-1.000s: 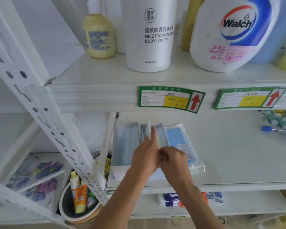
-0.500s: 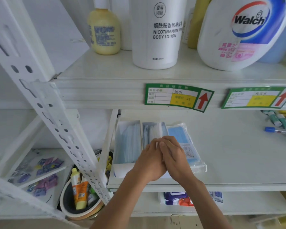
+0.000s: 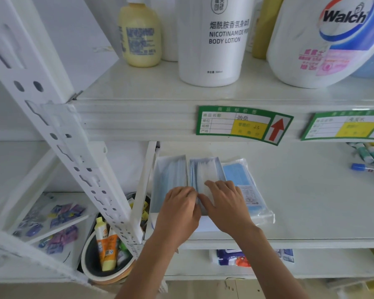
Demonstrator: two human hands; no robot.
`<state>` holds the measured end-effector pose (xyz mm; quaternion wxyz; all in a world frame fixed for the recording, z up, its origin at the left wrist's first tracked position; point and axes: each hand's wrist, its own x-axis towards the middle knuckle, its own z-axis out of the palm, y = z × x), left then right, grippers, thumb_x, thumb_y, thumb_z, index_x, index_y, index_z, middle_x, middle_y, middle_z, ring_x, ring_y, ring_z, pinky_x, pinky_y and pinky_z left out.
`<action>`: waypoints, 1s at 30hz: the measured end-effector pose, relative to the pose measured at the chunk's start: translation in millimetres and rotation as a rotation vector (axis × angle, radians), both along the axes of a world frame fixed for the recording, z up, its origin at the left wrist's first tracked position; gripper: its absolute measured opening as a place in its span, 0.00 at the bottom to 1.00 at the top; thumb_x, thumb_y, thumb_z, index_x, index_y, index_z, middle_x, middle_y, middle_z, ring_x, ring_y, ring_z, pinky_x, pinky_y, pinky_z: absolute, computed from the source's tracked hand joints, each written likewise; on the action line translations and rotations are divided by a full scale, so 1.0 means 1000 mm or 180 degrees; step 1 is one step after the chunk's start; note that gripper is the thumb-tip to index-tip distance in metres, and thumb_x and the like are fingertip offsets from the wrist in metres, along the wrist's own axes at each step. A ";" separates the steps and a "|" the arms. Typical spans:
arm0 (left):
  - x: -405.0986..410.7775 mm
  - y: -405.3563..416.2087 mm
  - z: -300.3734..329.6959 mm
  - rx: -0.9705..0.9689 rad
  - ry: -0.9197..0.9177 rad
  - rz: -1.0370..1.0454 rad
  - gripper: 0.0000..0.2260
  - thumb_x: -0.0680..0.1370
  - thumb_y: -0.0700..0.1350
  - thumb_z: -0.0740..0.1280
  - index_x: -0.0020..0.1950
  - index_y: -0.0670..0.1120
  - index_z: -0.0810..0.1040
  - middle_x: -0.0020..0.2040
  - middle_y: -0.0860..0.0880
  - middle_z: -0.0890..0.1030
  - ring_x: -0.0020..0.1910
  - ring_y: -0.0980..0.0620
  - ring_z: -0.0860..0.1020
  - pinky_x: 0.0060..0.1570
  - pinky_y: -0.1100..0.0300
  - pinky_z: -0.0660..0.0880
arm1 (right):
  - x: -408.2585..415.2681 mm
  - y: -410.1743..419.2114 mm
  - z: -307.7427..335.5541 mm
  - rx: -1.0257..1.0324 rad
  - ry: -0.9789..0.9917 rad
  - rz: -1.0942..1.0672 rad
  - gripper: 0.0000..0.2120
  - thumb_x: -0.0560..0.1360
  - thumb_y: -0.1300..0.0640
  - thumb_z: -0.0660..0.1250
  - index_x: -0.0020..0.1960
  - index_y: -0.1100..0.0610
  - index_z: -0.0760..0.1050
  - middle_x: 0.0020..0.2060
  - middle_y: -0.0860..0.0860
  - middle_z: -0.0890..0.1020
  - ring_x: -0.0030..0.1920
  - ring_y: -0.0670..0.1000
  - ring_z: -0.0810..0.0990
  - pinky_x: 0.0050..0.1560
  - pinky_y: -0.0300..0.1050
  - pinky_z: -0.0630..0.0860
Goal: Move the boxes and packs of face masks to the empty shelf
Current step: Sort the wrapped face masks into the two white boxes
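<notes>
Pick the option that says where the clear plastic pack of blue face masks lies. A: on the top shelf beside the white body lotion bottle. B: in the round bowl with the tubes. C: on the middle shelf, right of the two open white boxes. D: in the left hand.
C: the clear plastic pack of blue face masks lies flat on the middle shelf, right of the two open white boxes.

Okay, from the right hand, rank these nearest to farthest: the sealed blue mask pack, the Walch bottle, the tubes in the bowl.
1. Sealed blue mask pack: right beside the right hand, same shelf.
2. Tubes in the bowl: lower left.
3. Walch bottle: shelf above, right.

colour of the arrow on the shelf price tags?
Red, on a white patch of the green-bordered price tag; head view shows the arrow.
</notes>
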<state>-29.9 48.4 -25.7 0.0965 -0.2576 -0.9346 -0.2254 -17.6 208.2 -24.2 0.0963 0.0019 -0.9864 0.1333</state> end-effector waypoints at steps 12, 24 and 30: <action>0.002 -0.006 -0.001 0.0624 -0.0463 0.0113 0.10 0.79 0.45 0.67 0.59 0.51 0.70 0.53 0.54 0.76 0.53 0.54 0.74 0.49 0.59 0.76 | -0.010 0.008 -0.012 -0.0270 0.0005 -0.0078 0.18 0.76 0.57 0.65 0.65 0.48 0.74 0.58 0.47 0.77 0.56 0.52 0.72 0.54 0.44 0.63; -0.007 -0.002 -0.006 -0.0258 -0.0286 -0.0063 0.23 0.82 0.47 0.60 0.77 0.56 0.64 0.63 0.51 0.70 0.60 0.50 0.70 0.60 0.55 0.73 | -0.009 0.007 -0.009 0.0296 -0.0044 0.0201 0.19 0.81 0.44 0.51 0.54 0.44 0.80 0.51 0.45 0.76 0.51 0.51 0.70 0.49 0.46 0.60; -0.011 0.001 -0.004 -0.0397 -0.0280 0.0033 0.15 0.82 0.48 0.59 0.67 0.51 0.76 0.61 0.51 0.70 0.57 0.49 0.70 0.59 0.54 0.72 | -0.007 0.010 -0.009 -0.0121 -0.0072 0.0223 0.20 0.77 0.50 0.53 0.55 0.41 0.83 0.51 0.43 0.78 0.52 0.51 0.71 0.52 0.46 0.61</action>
